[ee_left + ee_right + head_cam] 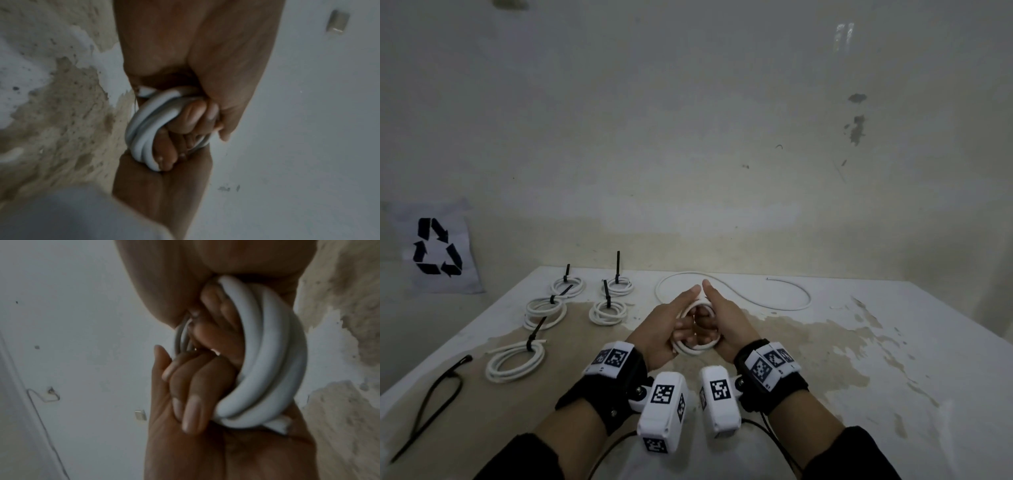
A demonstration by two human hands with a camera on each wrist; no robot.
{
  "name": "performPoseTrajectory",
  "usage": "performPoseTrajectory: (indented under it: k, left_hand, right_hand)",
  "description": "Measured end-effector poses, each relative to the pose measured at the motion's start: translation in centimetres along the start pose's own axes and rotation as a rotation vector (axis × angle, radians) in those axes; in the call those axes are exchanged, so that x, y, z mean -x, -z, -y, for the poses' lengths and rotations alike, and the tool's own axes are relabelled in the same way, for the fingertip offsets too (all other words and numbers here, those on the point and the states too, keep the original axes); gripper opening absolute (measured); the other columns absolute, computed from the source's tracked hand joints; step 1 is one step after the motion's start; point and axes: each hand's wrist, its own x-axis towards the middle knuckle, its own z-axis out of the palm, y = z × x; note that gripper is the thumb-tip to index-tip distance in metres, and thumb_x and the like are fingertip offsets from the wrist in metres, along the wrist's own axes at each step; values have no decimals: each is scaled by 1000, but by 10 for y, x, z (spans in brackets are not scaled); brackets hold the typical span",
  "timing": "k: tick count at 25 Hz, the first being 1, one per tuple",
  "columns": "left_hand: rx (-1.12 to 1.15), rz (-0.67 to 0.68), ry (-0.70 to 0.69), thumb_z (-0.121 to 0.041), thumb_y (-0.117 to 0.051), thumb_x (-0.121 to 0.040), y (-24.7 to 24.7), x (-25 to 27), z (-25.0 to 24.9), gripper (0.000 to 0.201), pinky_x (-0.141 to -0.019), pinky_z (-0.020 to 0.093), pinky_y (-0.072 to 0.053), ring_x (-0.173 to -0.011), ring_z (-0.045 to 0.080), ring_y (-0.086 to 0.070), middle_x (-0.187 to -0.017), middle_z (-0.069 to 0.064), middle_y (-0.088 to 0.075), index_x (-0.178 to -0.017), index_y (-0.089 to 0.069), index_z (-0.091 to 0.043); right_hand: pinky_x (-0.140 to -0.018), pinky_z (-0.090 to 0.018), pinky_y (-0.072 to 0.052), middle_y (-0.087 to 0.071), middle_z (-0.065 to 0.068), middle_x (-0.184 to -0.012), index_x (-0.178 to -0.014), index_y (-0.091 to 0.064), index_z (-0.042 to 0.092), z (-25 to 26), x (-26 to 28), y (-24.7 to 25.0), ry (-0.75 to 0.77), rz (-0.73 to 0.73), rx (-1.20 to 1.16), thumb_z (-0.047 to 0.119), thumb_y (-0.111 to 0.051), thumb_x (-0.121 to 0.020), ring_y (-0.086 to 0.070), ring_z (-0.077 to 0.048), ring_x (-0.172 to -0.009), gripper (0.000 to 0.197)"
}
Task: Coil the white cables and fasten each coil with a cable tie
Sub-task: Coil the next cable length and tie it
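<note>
Over the middle of the table, both hands hold a small coil of white cable (697,346). My left hand (671,323) grips its left side and my right hand (724,320) its right side, with fingers curled through the ring. The wrist views show the coil's stacked turns (141,129) (267,353) wrapped round the curled fingers. The loose rest of the cable (791,291) trails over the far table in a wide curve. Several finished coils (546,310) with black ties lie at the left. Loose black cable ties (431,404) lie near the left edge.
The table top (893,359) is white with brown worn patches and ends at a pale wall behind. A sheet with a recycling sign (436,246) hangs on the wall at the left. The table's left edge runs diagonally beside the loose ties.
</note>
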Motion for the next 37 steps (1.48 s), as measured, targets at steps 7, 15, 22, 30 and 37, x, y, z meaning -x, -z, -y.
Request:
performPoseTrajectory:
  k: [7, 15, 22, 30, 37]
  left_hand:
    - [188, -134, 73, -34, -51, -94, 15, 1, 4, 54, -28, 13, -23, -24, 4, -19, -33, -7, -23, -45, -33, -18]
    - [-119, -112, -45, -41, -44, -98, 19, 1, 23, 44, -58, 28, -42, -45, 11, -44, -51, -2, -44, -81, -62, -5]
    - [75, -224, -197, -29, -45, -99, 24, -3, 31, 36, -36, 17, -24, -36, 5, -24, -52, -4, -25, -68, -45, -11]
    - [269, -135, -51, -41, -38, -99, 37, 0, 26, 48, -34, 18, -27, -34, 7, -25, -39, -5, -30, -60, -35, -14]
    - [216, -153, -139, -25, -36, -102, 76, 29, -13, 34, -36, 16, -27, -33, 2, -28, -48, -7, -38, -69, -39, -15]
  right_hand:
    - [-48, -22, -31, -29, 5, -48, -71, -53, 9, -8, 9, -11, -17, 84, 66, 56, -50, -89, -30, -9, -41, 51]
    - [-61, -32, -36, -39, 0, -50, -53, -40, 13, -20, 7, -10, 254, -196, 616, 45, -40, -97, -37, -15, -49, 55]
    - [-48, -22, -28, -34, 6, -49, -66, -50, 16, -23, 14, -17, 78, -13, 207, 51, -48, -93, -31, -10, -45, 44]
    - [-47, -23, -27, -35, 7, -51, -63, -43, 16, -31, 8, -29, 177, -140, 280, 42, -39, -99, -31, -8, -44, 44]
    - [-53, -24, -35, -40, 3, -54, -71, -47, 12, -33, -4, -75, 345, 22, 562, 41, -32, -101, -37, -8, -47, 44]
